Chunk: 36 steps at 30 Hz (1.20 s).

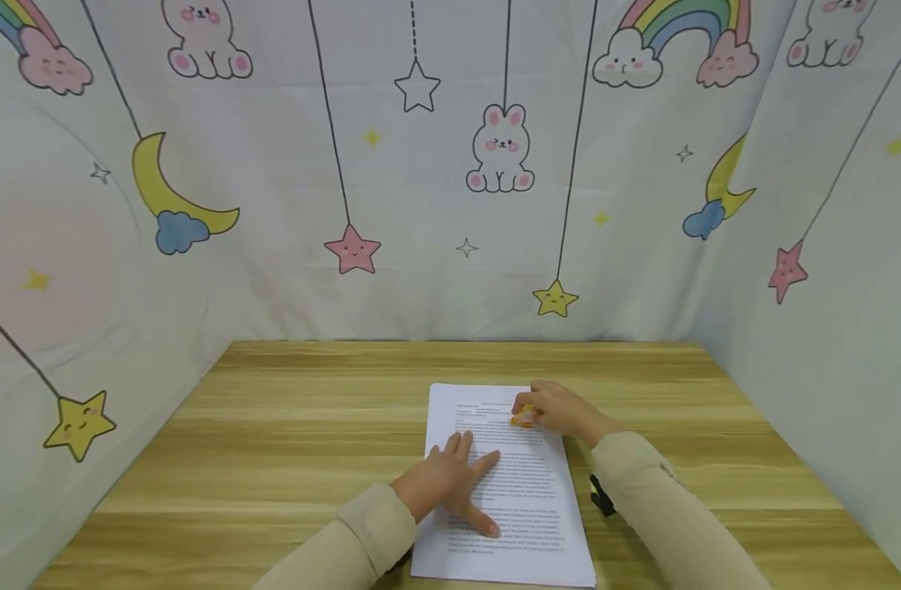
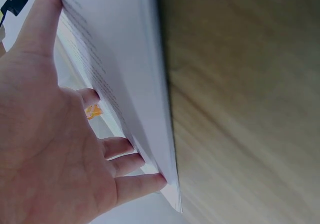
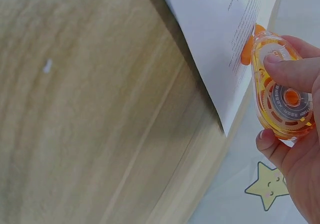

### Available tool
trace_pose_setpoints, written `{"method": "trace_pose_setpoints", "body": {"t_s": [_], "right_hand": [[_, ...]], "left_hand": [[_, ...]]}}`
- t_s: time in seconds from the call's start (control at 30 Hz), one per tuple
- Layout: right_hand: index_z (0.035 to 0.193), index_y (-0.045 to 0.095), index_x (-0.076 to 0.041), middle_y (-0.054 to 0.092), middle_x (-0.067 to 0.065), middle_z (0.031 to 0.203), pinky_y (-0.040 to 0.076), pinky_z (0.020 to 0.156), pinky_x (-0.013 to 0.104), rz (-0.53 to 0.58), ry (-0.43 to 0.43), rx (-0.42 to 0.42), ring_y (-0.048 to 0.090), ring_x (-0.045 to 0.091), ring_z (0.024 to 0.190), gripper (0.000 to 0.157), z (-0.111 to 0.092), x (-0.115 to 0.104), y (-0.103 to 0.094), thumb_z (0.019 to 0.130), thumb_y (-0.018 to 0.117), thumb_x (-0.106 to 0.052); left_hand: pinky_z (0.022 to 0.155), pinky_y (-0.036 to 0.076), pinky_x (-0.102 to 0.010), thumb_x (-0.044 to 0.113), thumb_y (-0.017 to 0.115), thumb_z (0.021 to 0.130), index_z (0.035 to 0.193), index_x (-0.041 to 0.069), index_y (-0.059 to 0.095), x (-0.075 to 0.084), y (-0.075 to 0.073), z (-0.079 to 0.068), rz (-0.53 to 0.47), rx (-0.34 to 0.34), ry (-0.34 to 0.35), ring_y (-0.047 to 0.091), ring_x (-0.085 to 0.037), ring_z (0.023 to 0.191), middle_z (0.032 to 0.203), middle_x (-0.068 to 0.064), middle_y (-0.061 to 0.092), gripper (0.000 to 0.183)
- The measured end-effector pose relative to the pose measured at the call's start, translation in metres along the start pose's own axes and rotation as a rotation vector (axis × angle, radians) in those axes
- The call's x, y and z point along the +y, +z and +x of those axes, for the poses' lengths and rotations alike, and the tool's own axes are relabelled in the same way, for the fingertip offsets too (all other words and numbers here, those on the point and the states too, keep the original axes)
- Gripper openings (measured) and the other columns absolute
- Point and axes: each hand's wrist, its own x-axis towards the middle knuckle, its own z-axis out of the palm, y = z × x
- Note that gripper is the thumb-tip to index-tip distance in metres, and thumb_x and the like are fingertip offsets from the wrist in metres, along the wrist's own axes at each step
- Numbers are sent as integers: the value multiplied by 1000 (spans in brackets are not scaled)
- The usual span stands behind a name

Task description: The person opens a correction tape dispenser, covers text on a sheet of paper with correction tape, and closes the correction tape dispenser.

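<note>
A stack of printed paper (image 1: 524, 533) lies on the wooden table, its text lines facing up. My left hand (image 1: 454, 479) rests on the left half of the sheets with its fingers spread; the left wrist view shows the fingertips (image 2: 159, 180) touching the page near its edge. Near the top right of the page, my right hand (image 1: 561, 407) grips an orange, see-through correction tape (image 1: 524, 416). In the right wrist view the thumb presses on the side of the correction tape (image 3: 282, 97), and its orange tip end points to the printed lines.
The wooden table (image 1: 310, 426) runs back to a white cloth backdrop (image 1: 436, 287) with printed stars and bunnies, which also hangs at both sides. A small black object (image 1: 602, 496) shows below the right forearm. A small white mark (image 3: 47, 66) is on the table in the right wrist view.
</note>
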Motion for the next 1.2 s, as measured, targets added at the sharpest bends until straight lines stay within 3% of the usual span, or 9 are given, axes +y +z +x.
{"method": "trace_pose_setpoints", "body": {"t_s": [0.23, 0.4, 0.6, 0.83, 1.2], "right_hand": [[91, 66, -23, 50, -3, 75, 41, 64, 27, -121, -75, -30, 45, 12, 68, 26, 7, -2, -1, 76, 65, -1], [90, 65, -21, 48, -2, 73, 39, 63, 28, -121, -97, -57, 43, 12, 66, 27, 8, -1, -1, 73, 66, 0], [91, 64, -20, 45, -3, 72, 35, 63, 26, -96, -87, -81, 40, 12, 66, 29, 7, -2, -3, 71, 66, 1], [94, 65, -21, 50, -1, 78, 42, 69, 31, -100, -44, -141, 46, 14, 72, 31, 8, -4, -6, 75, 61, 5], [95, 64, -21, 49, -1, 77, 41, 67, 30, -113, -36, -161, 45, 14, 70, 30, 6, -1, -8, 78, 60, 3]], "left_hand": [[109, 27, -52, 80, 59, 58, 145, 39, 18, -1, 0, 1, -10, -9, -4, 15, -32, 142, 154, -14, 13, 105], [108, 27, -52, 79, 60, 58, 145, 39, 19, -2, 1, 0, -16, -6, 2, 16, -32, 141, 153, -14, 14, 105], [108, 28, -53, 80, 59, 57, 145, 39, 20, -1, 4, 1, -18, 2, 7, 17, -33, 141, 153, -14, 15, 105], [108, 28, -51, 81, 59, 56, 145, 40, 20, -1, 1, 1, -8, 3, 2, 16, -32, 141, 153, -14, 15, 105], [109, 28, -50, 80, 60, 57, 145, 40, 20, 0, -2, -1, -14, -6, -5, 16, -31, 141, 153, -13, 15, 104]]}}
